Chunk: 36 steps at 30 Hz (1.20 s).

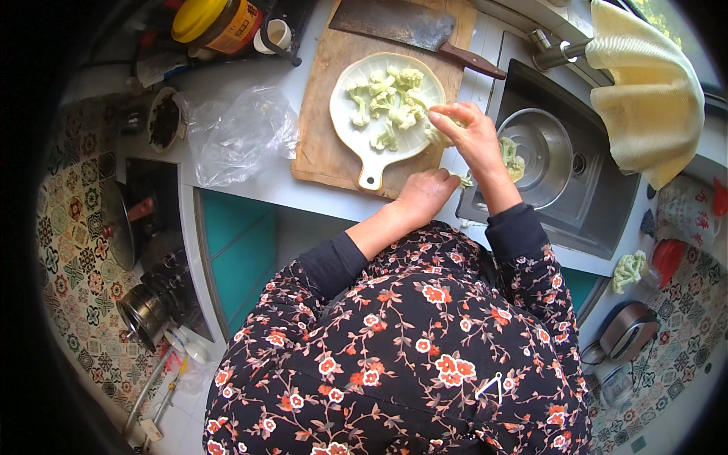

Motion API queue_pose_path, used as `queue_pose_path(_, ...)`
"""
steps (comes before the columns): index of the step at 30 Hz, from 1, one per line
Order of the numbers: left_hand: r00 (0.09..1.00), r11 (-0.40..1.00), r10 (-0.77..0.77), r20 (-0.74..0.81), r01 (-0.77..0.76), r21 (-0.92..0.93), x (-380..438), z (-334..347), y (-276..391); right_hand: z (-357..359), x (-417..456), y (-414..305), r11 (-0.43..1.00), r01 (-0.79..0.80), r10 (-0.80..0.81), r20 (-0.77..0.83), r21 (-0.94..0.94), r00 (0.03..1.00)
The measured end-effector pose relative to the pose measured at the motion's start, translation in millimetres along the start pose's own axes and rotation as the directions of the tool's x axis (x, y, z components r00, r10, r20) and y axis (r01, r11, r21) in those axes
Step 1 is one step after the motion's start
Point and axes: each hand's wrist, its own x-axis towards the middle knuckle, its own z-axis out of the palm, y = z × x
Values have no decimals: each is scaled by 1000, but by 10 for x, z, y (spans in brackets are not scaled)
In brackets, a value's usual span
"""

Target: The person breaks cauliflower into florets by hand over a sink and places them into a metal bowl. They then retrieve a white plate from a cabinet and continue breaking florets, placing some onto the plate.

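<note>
My right hand (475, 135) is over the right rim of a white handled plate (371, 168), its thumb and fingers drawn together. A cauliflower floret (437, 136) shows just under that hand; whether the fingers grip it is unclear. Several pale cauliflower florets (387, 98) lie on the plate, which rests on a wooden cutting board (318, 114). My left hand (427, 196) is closed around a cauliflower piece (466, 181) in front of the board's near right corner. More cauliflower (513, 160) shows beyond my right wrist, beside the metal pot; any join between these pieces is hidden.
A cleaver (398, 25) lies across the board's far end, handle toward the sink (603, 216). In the sink stands a metal pot (546, 159). Left of the board are a clear plastic bag (242, 136) and a yellow-lidded jar (219, 25). Another cauliflower piece (629, 272) sits at the right.
</note>
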Motion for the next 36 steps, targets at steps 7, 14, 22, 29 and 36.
queue_pose_path(7, 996, 979, 74, -52, -82, -188, -153, -574, 35, -236, -97, -96, 781, -376, 332, 178, 499, 926)
queue_pose_path(14, 884, 639, -399, -243, 78, -765, 288, -1166, 181, -603, -539, -168, 831, -231, 185, 140, 506, 973)
queue_pose_path(22, 978, 243, -173, 116, 156, -957, 690, -946, 347, -791, -962, -287, 985, 154, -137, -190, 79, 972)
queue_pose_path(29, 991, 261, 55, 121, 102, -960, 792, -797, 442, -980, -1243, -244, 700, -90, 178, -51, 709, 983)
queue_pose_path(36, 976, 109, -103, 194, 205, -973, 800, -584, 545, -882, -1302, -118, 659, -171, 249, 3, 733, 969)
